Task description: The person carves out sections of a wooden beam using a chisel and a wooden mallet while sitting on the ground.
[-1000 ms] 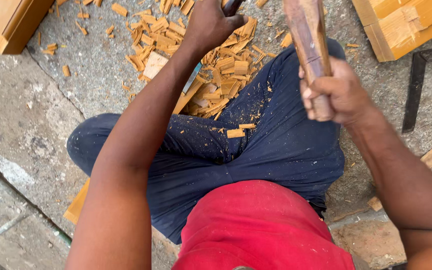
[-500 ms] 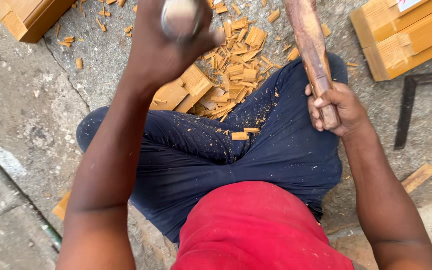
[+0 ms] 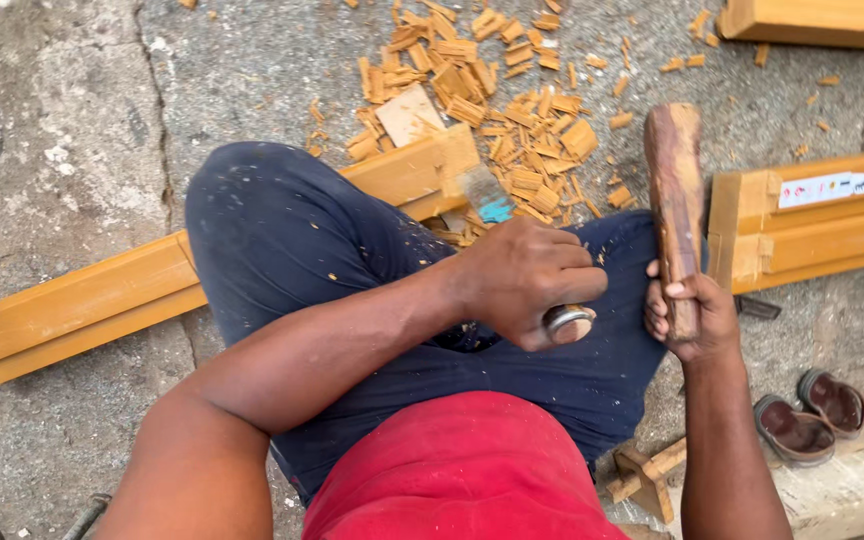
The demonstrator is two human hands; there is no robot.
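Wooden mallet [image 3: 674, 200] gripped in right hand [image 3: 690, 315]; left hand [image 3: 527, 280] fisted round steel chisel [image 3: 487, 195].

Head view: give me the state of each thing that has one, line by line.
left hand: shut around the chisel handle
chisel: blade tilted down onto the beam
right hand: shut on the mallet
wooden mallet: raised, off the chisel
long wooden beam: flat under the legs
wood chips: scattered loose

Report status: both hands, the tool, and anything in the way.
Left hand grips chisel, blade on wooden beam. Right hand holds wooden mallet upright. Wood chips around cut.
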